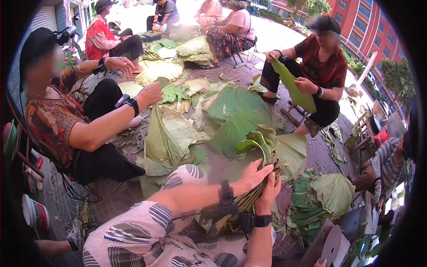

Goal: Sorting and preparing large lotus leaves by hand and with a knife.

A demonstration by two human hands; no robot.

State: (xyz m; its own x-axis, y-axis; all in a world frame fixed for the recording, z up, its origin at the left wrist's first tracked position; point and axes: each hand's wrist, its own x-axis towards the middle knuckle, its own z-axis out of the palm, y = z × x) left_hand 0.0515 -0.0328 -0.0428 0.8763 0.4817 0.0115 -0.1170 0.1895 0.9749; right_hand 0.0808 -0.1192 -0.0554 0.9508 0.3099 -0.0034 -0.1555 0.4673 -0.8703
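Note:
My left hand (253,177) and my right hand (267,196) are together in front of my lap, wrapped around a bundle of folded lotus leaves (257,190). The bundle slants between the palms, its dry layered edges showing above my fingers. Out of its top curls a greener lotus leaf (254,142). Just past the bundle, a pale flat lotus leaf (293,152) lies to the right. Ahead spread large green lotus leaves (238,106) on a heap. My fingers partly hide the bundle's middle.
At left sits a person (56,113) with both hands raised near a folded leaf (161,137). Across, another person (320,66) holds a green leaf (290,83). Leaf piles (332,192) stand at right. A white bucket (35,212) is at lower left. Several people sit at the back.

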